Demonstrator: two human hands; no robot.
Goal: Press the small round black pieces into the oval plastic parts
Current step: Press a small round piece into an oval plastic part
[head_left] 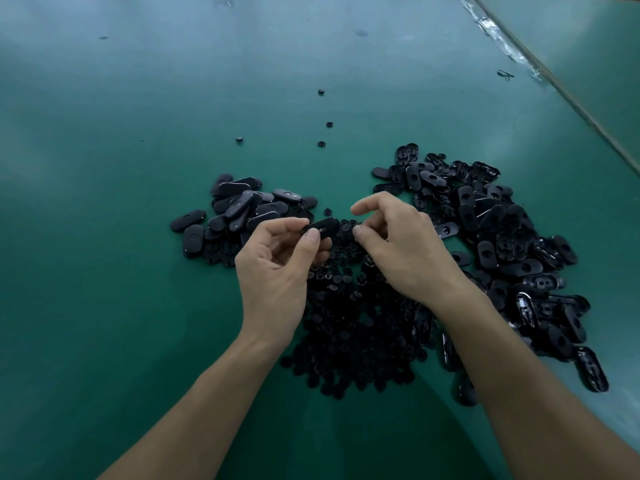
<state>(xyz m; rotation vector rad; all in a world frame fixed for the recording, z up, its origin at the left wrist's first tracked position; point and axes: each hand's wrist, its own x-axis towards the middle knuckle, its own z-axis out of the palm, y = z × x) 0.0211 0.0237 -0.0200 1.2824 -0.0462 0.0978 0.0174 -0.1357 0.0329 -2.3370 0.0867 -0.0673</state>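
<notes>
Black oval plastic part (322, 227) is pinched by the left hand (277, 268); right hand (405, 251) fingers curl, contents unclear. Left pile of black ovals (239, 206) seems finished; larger right pile (502, 237) awaits.

- Bench (104, 237): green covering, smooth, with a soft sheen and pale reflections.
- Oval plastic parts (502, 237): black moulded plastic, smooth, semi-glossy; the rims catch light.
- Small round black pieces (353, 327): black, duller, near matt; material cannot be told.
- Tape (498, 36) along the far bench seam: clear film, shiny, wrinkled.
</notes>
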